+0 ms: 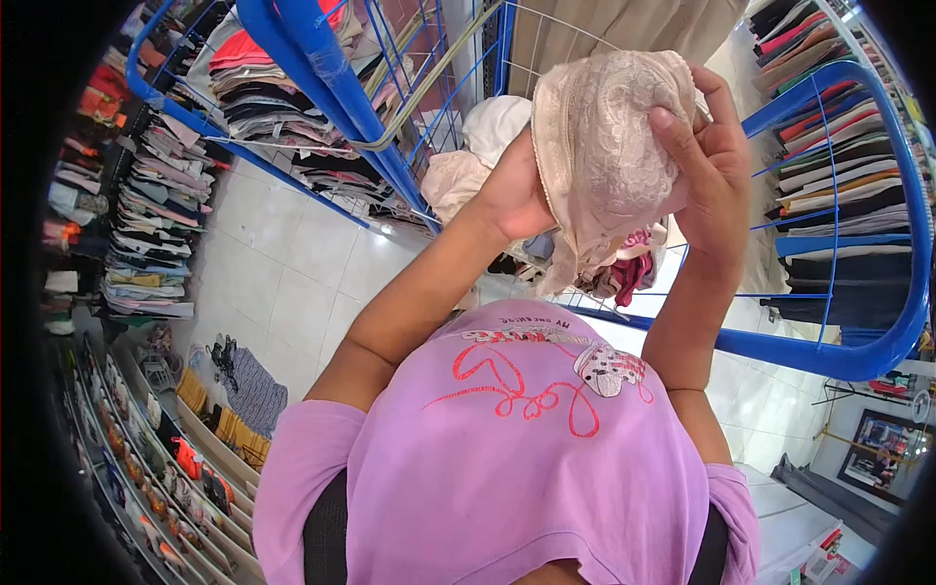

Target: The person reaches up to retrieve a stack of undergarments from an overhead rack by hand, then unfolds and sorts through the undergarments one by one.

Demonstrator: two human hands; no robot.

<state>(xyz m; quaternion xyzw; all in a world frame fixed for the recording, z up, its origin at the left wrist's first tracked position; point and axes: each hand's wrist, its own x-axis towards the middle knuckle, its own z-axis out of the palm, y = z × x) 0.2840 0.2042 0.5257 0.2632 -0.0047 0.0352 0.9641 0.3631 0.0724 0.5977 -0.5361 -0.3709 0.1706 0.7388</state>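
Observation:
Both hands hold a beige lace bra (610, 142) in front of me, one cup rounded towards the camera. My left hand (521, 191) is at the garment's left edge, its fingers hidden behind the fabric. On the other side, my right hand (713, 157) grips the bra with the thumb on the lace and the fingers behind. Under and behind it, a white garment (497, 124) and a pale beige one (455, 179) lie in a blue wire basket. Maroon and patterned garments (635, 274) lie below the held bra.
Blue tubular rails (903, 329) with wire grids frame the basket on both sides. Folded clothes (256, 95) are stacked at upper left, more clothes (841, 183) line the right, and another stack (153, 219) stands farther left. Pale floor tiles (285, 285) show between. A patterned garment (252, 391) hangs lower left.

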